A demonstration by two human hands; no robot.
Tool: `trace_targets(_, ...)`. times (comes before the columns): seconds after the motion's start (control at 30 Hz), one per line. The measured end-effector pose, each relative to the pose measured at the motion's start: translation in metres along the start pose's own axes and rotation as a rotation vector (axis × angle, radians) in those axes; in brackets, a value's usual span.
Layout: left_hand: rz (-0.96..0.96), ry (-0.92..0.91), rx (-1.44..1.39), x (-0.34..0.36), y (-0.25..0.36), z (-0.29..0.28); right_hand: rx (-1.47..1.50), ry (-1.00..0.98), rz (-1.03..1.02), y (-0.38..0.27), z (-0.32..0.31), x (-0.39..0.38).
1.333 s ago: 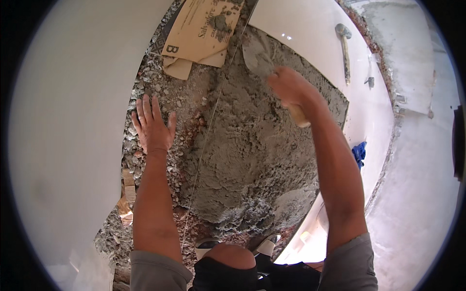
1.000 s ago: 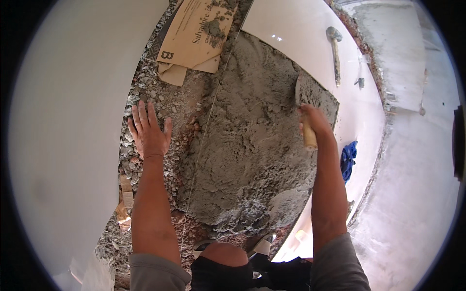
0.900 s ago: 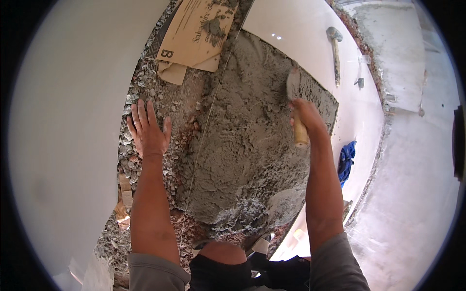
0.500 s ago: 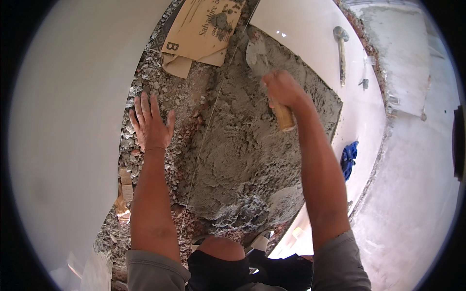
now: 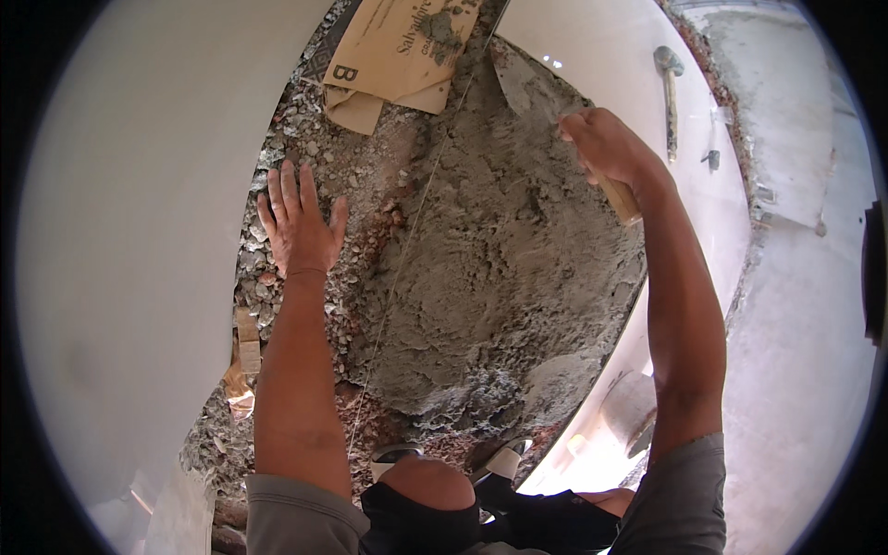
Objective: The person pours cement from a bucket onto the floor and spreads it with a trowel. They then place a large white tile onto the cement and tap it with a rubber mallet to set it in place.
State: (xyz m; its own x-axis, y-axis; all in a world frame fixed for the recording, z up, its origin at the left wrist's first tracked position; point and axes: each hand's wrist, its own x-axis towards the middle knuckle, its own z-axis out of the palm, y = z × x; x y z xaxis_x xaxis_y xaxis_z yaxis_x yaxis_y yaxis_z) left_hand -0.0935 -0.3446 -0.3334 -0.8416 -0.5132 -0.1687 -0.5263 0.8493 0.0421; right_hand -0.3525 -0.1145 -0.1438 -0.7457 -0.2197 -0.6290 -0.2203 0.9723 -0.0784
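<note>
Grey mortar (image 5: pixel 490 240): lying rough beside the white slab (image 5: pixel 592 42), being crossed near the left side by a string (image 5: pixel 399 273), presumably serving as a guide line. Trowel (image 5: pixel 523 81): resting at the mortar's far edge, near the slab's left corner, blade appearing nearly flat, probably for bearing broadly. Right hand (image 5: pixel 606 146): gripping the wooden handle (image 5: pixel 618 197), knuckles upward, seemingly for pressing and steering. Left hand (image 5: pixel 301 217): holding nothing, spreading fingers wide over gravel (image 5: pixel 314 143) by the pale panel's (image 5: pixel 148 231) right edge, apparently propping a leaning body; no telling how much weight. Cardboard (image 5: pixel 379 55): lying by the mortar's far left corner, carrying mortar dabs. Mallet (image 5: pixel 669 102): lying near the white slab's right edge, seemingly being kept aside.
</note>
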Motion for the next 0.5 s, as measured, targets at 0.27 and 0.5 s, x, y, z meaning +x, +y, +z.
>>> trace_targets(0.27,-0.025,-0.070,0.037,0.001,0.002,-0.005,-0.525,-0.045,-0.437,-0.030,0.000,-0.015)
trace_targets(0.5,-0.015,-0.021,0.000,0.000,0.002,-0.003,-0.717,0.121,-0.114,-0.046,-0.006,0.000)
